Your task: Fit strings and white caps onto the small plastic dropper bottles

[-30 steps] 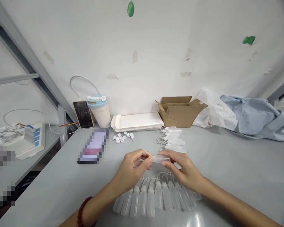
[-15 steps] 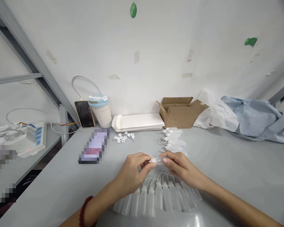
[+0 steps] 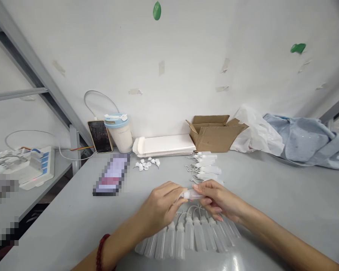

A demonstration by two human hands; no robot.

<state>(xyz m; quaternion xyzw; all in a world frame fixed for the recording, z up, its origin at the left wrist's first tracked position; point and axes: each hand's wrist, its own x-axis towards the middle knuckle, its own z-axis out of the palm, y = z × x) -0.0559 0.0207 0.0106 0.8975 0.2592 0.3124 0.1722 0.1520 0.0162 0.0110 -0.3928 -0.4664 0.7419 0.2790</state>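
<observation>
Between my hands a small translucent plastic bottle lies sideways above the table. My left hand is closed round its white cap end, fingers and thumb pressed together. With thumb and fingertips, my right hand grips the bottle's body, its lower fingers curled loosely beneath. Just under my hands, several similar bottles are fanned side by side on the grey table, with thin white tubes at their tops. Farther back, several more bottles are stacked in a column. A small cluster of white caps sits left of them.
White flat boxes and an open cardboard box stand along the wall. A lidded cup, an upright phone and a blurred-out phone-like device are at left. A white plastic bag and blue cloth lie at right.
My left fingers have closed farther over the cap end and the white tube there is now hidden. My right hand has rolled, its lower fingers showing beneath the bottle.
</observation>
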